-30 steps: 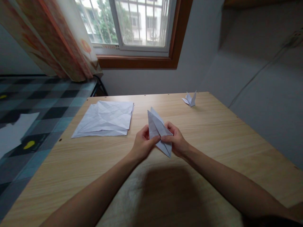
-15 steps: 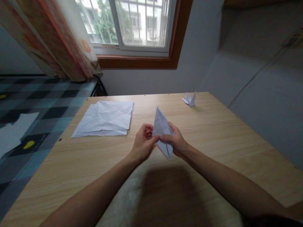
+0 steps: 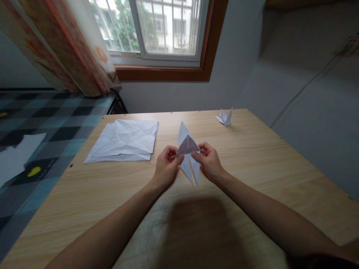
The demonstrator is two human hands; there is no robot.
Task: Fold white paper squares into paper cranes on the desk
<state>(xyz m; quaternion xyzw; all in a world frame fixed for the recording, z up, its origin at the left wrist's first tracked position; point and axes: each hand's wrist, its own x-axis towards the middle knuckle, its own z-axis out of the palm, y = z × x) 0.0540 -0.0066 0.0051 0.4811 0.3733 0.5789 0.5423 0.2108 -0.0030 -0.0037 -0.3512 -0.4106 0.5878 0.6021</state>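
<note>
A folded white paper [image 3: 188,146] is held above the wooden table, pinched at its two sides. My left hand [image 3: 167,161] grips its left edge between thumb and fingers. On the opposite edge my right hand [image 3: 209,160] has a similar pinch. The paper has a pointed top, a triangular flap across its middle and two narrow points hanging down with a slit between them. Fingertips behind the paper are partly hidden.
Creased white paper sheets [image 3: 131,138] lie stacked at the table's back left. A folded paper crane [image 3: 225,118] stands at the back right of the table [image 3: 134,224]. Left of it, a checked cloth [image 3: 67,123] bears more white paper [image 3: 25,153].
The near layer's tall top point has come down into a shorter flap, showing another point behind it. The two lower points have spread apart. My right thumb has moved to the paper's right side.
</note>
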